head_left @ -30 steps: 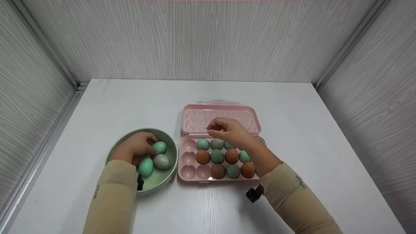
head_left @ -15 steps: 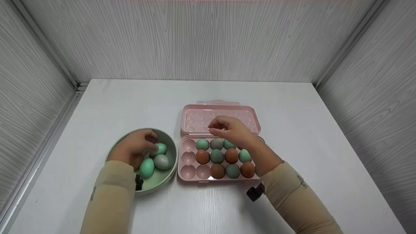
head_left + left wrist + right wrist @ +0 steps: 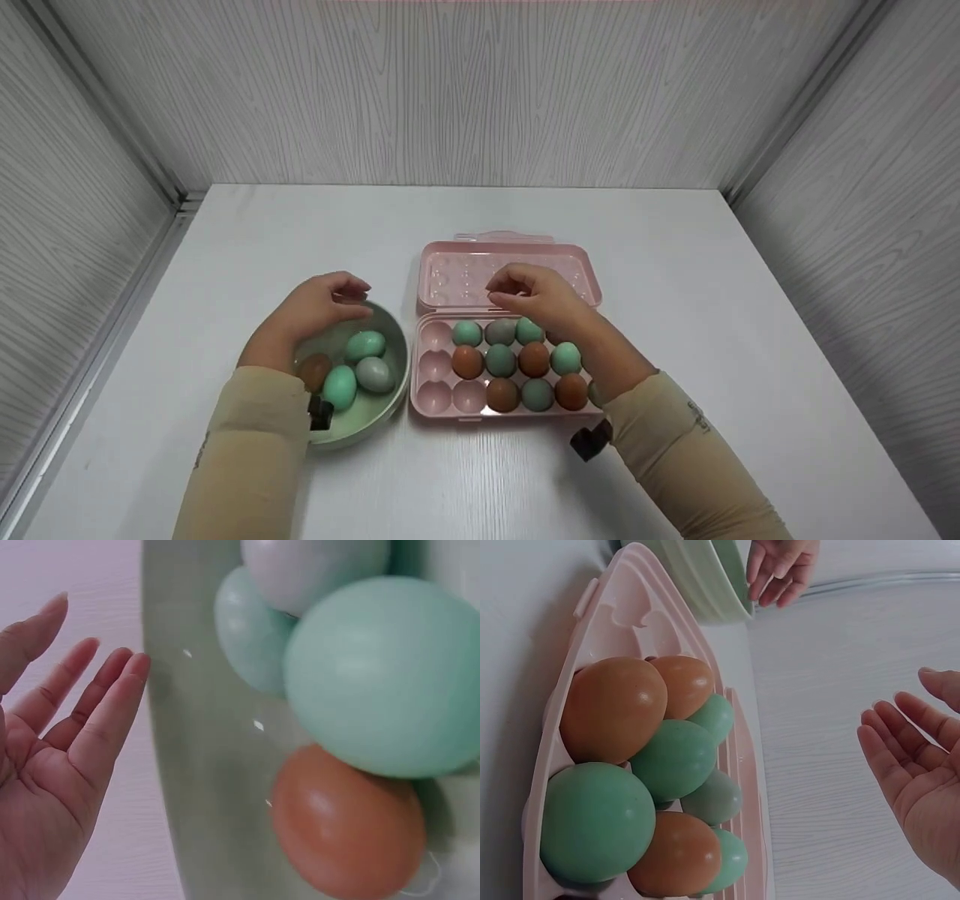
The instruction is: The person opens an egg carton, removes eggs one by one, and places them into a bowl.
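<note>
My left hand (image 3: 326, 304) hovers over the back rim of the green bowl (image 3: 394, 405), fingers loosely bent and holding nothing. Inside the bowl lie a brown egg (image 3: 349, 821), a grey egg (image 3: 374, 373) and two mint-green eggs, one at the back (image 3: 366, 345) and one nearer the front (image 3: 340, 388). My right hand (image 3: 544, 300) hangs in the air above the hinge side of the pink egg box (image 3: 414, 386), its fingers apart from the thumb. Brown, green and grey eggs fill much of the box; the right forearm hides some on its right side.
Bare cups (image 3: 435, 365) show along the box's left column, with another in the front row. The box's lid (image 3: 510, 259) lies folded back behind it. Bowl and box stand side by side on a white table (image 3: 675, 300), with grey wood-grain walls around.
My left hand has let go of the mint-green egg at the back of the bowl and risen up and away. The right hand has shifted only slightly up and to the right.
</note>
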Motion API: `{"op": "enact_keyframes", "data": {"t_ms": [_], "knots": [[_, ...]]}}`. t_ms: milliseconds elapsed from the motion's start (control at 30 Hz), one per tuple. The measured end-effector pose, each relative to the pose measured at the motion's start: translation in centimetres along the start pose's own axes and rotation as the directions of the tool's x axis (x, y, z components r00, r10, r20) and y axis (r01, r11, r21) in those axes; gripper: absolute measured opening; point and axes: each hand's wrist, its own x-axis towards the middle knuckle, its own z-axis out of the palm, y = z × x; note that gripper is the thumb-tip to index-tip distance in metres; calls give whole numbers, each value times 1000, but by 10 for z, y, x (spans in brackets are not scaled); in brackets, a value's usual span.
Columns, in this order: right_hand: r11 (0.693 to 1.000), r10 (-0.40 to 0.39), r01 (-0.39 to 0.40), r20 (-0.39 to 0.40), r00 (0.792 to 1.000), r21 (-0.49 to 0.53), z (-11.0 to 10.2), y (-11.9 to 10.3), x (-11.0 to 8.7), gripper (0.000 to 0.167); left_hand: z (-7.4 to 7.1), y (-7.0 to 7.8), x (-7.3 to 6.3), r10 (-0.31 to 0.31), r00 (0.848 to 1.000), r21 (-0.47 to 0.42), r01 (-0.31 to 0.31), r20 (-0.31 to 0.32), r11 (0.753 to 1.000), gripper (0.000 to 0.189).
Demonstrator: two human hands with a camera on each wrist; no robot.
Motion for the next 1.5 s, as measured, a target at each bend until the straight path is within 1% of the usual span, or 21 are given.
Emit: {"op": "enact_keyframes", "data": {"t_ms": [167,267,367,433,533,700,733,933,1033,1133,1233,1300,1367,1500], "knots": [[1000,1,-1,-7,1000,-8,-2,0,-1,12,4,20,0,9,999,-73,-13,-45,997,39],[1000,23,-23,-14,1000,-16,-4,0,-1,12,7,33,-2,28,996,-114,-37,-80,993,37],[1000,29,-29,-22,999,-8,-5,-1,-1,14,10,46,-5,29,993,-150,-46,-115,988,35],[1000,27,-27,-26,999,3,-5,-1,-1,16,12,54,-6,26,991,-171,-48,-130,984,34],[1000,20,-20,-28,999,9,-5,-5,-2,17,16,61,-8,26,990,-199,-53,-136,978,34],[1000,-9,10,-23,1000,11,-3,-3,-1,16,21,65,-7,47,989,-201,-75,-139,977,34],[1000,-17,17,-21,1000,13,-1,2,0,16,22,66,-7,51,989,-203,-79,-140,976,34],[1000,-19,20,7,1000,-19,9,11,3,14,25,68,-8,77,989,-219,-103,-124,970,33],[999,-2,2,19,1000,-33,18,18,4,16,26,69,-9,82,990,-231,-106,-112,967,33],[997,51,-49,29,998,-56,28,24,4,18,28,71,-10,95,990,-245,-117,-102,962,33],[994,66,-61,58,996,-95,38,32,4,18,29,73,-10,100,990,-254,-122,-98,959,33],[990,55,-43,86,995,-138,44,35,5,19,29,74,-11,103,990,-259,-125,-95,958,33],[982,51,-30,109,993,-187,50,38,5,21,30,74,-11,112,990,-266,-133,-91,955,33],[964,71,-32,137,988,-264,57,40,6,23,32,73,-11,140,987,-286,-158,-82,945,34]]}}
